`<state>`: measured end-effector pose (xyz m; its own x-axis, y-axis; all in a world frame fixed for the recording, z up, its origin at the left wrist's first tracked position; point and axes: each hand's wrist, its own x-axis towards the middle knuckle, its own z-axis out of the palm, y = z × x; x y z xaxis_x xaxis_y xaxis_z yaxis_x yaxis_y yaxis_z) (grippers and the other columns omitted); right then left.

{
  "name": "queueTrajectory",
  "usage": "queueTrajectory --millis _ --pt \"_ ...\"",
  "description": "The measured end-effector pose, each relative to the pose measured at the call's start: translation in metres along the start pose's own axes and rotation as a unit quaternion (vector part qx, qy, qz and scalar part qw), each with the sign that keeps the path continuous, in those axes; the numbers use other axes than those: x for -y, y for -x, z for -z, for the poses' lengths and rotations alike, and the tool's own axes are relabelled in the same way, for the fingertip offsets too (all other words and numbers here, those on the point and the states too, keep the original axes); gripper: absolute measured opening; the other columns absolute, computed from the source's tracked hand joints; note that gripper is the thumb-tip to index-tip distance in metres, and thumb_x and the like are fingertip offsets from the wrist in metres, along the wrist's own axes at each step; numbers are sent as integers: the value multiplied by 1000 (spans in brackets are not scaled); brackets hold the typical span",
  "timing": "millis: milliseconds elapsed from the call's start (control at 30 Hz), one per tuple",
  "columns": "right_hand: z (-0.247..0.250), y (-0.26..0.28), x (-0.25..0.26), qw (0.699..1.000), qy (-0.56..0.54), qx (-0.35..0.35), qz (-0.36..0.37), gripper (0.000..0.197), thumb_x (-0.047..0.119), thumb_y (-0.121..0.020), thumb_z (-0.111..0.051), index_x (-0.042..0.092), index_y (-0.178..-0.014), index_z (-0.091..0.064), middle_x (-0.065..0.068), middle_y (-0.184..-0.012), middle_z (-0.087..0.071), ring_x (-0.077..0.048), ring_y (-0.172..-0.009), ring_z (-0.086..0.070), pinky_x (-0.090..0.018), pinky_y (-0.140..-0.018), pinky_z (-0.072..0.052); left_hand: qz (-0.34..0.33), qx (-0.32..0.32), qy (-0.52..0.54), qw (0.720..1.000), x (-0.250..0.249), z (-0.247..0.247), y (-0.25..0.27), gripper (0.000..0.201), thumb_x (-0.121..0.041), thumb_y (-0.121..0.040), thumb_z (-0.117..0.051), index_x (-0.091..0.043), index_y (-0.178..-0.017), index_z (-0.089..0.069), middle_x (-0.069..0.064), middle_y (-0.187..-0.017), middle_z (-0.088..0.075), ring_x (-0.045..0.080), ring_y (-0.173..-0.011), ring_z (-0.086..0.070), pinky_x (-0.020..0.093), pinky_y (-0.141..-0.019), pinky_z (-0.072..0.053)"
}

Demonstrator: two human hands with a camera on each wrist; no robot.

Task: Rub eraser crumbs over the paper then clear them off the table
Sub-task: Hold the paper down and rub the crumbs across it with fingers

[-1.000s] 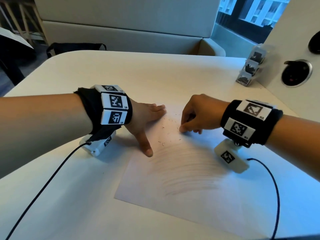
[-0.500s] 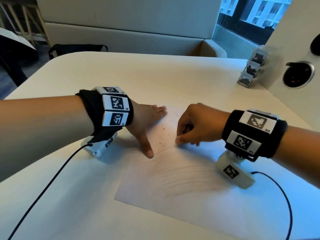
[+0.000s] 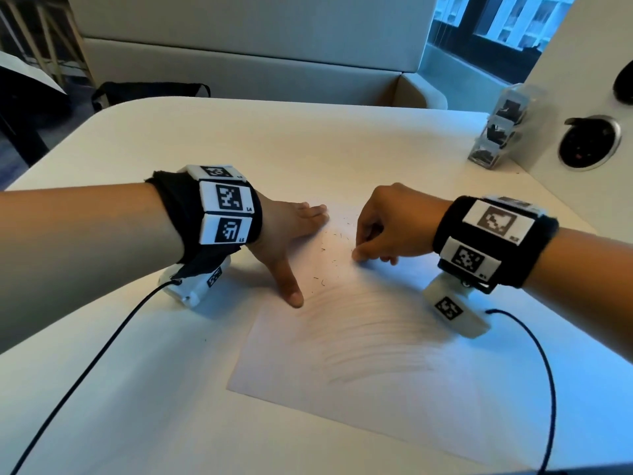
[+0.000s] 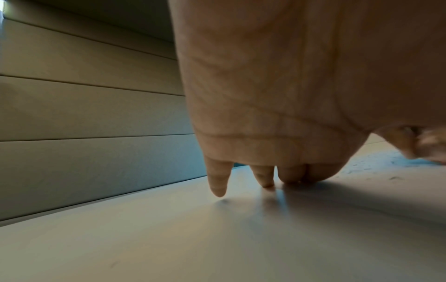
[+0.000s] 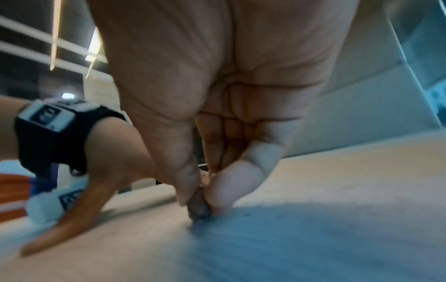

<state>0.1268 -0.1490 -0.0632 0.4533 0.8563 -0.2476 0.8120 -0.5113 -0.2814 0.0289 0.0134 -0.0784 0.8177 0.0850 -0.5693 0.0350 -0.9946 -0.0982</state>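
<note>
A white sheet of paper (image 3: 376,378) with faint grey pencil strokes lies on the pale table (image 3: 137,406). Dark eraser crumbs (image 3: 329,250) are scattered over its far part. My left hand (image 3: 291,231) lies flat on the sheet's far left corner, fingers straight and thumb spread toward me; the left wrist view shows its fingertips (image 4: 265,183) on the surface. My right hand (image 3: 359,257) pinches a small greyish eraser (image 5: 199,209) between thumb and fingers, its tip down on the paper beside the crumbs. From the head view the eraser is hidden by the fingers.
A clear plastic holder (image 3: 500,132) with dark items stands at the table's back right, beside a wall panel with a round socket (image 3: 589,142). Black cables (image 3: 85,365) (image 3: 544,371) trail from both wrists across the table. A bench (image 3: 239,46) lies beyond the far edge.
My right hand slid the eraser toward me and slightly left over the paper, then back away to about where it began. The left hand has stayed put.
</note>
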Motion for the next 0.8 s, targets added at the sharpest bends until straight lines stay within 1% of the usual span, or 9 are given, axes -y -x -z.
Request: queueTrajectory --millis 67,167,200,300,367,500,600,667,800 --pt "-5 3 3 1000 -13 2 10 15 26 -82 -77 12 -75 -76 -1 -62 -74 -8 -53 -71 -20 -60 -57 -2 -1 1 1000 0 0 1 142 -75 -57 -70 -18 -151 21 -6 -159 24 11 -147 14 35 -121 0" --pt "-14 12 16 997 -33 62 41 15 27 -81 -78 12 -78 -77 -2 -65 -75 -8 -53 -71 -14 -55 -54 -6 -1 12 1000 1 -1 0 145 -75 -55 -72 -18 -151 21 -5 -159 23 12 -147 14 35 -121 0" --pt "-12 10 15 997 -29 63 36 15 27 -81 -78 12 -78 -77 -1 -66 -76 -7 -53 -71 -14 -55 -53 -6 -2 13 1000 1 -1 -1 145 -75 -55 -72 -18 -151 20 -5 -159 23 12 -147 14 35 -121 0" --pt "2 1 0 1000 -10 10 -5 16 27 -82 -78 12 -77 -77 0 -64 -75 -6 -52 -70 -18 -60 -54 -2 -4 5 1000 2 -1 -1 144 -78 -54 -69 -19 -151 20 -7 -159 23 11 -148 13 35 -121 -1" --pt "0 3 -1 1000 -13 -4 -7 15 27 -83 -77 13 -76 -76 0 -62 -74 -5 -51 -70 -21 -62 -57 -3 -3 0 1000 2 -1 -1 145 -79 -54 -69 -19 -151 20 -7 -159 24 11 -148 13 36 -121 -1" --pt "-12 15 14 996 -39 65 36 15 27 -81 -78 12 -78 -77 0 -63 -75 -7 -53 -71 -18 -59 -58 -6 1 13 1000 3 -2 -1 146 -77 -53 -71 -19 -151 21 -7 -159 24 12 -147 15 37 -121 -2" --pt "-1 7 1 1000 -17 23 0 17 28 -82 -78 12 -78 -77 1 -63 -75 -8 -54 -71 -19 -61 -55 -4 -2 5 1000 3 -1 0 145 -78 -54 -69 -18 -151 20 -7 -159 23 11 -148 13 37 -121 -2" --pt "-1 6 -3 1000 -11 -1 -7 17 28 -82 -77 12 -76 -76 0 -62 -74 -8 -54 -71 -22 -64 -58 -4 -1 3 1000 2 -1 0 144 -78 -55 -69 -19 -151 20 -8 -159 24 11 -147 13 37 -121 -2" --pt "-10 14 9 997 -36 62 33 16 27 -81 -78 11 -79 -77 -1 -65 -76 -9 -54 -72 -18 -60 -58 -10 -1 10 1000 3 -1 1 145 -76 -54 -71 -19 -151 20 -6 -159 24 10 -147 15 35 -121 0"
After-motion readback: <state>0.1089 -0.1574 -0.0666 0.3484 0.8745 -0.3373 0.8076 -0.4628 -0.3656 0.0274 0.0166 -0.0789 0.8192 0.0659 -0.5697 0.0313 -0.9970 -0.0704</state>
